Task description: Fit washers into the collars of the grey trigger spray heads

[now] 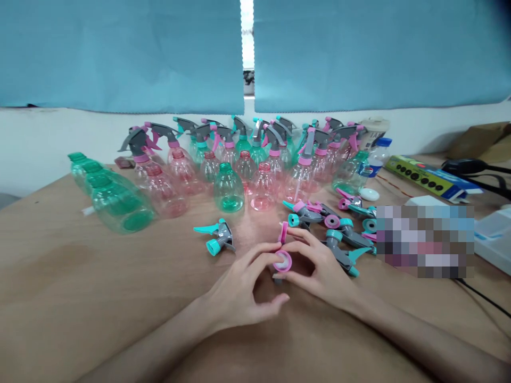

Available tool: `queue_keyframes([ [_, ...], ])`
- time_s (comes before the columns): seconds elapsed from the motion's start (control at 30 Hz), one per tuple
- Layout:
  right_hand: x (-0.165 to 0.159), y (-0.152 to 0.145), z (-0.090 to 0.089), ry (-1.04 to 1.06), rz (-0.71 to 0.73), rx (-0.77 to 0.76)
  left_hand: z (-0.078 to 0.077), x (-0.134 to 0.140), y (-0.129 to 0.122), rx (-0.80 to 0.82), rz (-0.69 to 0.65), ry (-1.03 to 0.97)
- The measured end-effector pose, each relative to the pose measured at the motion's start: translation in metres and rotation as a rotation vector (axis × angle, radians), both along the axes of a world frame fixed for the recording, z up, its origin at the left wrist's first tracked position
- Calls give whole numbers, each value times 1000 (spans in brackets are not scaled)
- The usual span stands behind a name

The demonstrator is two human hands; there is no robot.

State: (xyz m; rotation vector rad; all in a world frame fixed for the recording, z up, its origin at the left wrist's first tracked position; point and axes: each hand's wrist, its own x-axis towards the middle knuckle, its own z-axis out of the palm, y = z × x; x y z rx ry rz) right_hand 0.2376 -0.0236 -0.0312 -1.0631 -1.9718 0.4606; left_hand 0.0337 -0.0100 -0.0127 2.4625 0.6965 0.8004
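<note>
A pink-and-grey spray trigger head is tipped so its round pink collar, with a white disc inside, faces me. My right hand grips it between thumb and fingers. My left hand reaches in from the other side, fingertips touching the collar and disc, its thumb standing apart below. The grey body is mostly hidden behind the hands. On the table to the left lies a loose teal-and-grey trigger head. To the right is a pile of loose trigger heads, some pink, some teal.
Open-necked bottles, green and pink, stand ahead. Behind them are several bottles with heads fitted. More green bottles stand left. To the right are a blue-capped drink bottle, a yellow-blue box and a black cable.
</note>
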Motion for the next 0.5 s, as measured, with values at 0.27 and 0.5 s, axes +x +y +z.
queue_keyframes([
  [0.27, 3, 4, 1, -2, -3, 20, 1, 1, -1, 31, 61, -2],
  [0.5, 4, 3, -1, -33, 3, 23, 1, 1, -1, 45, 110, 0],
])
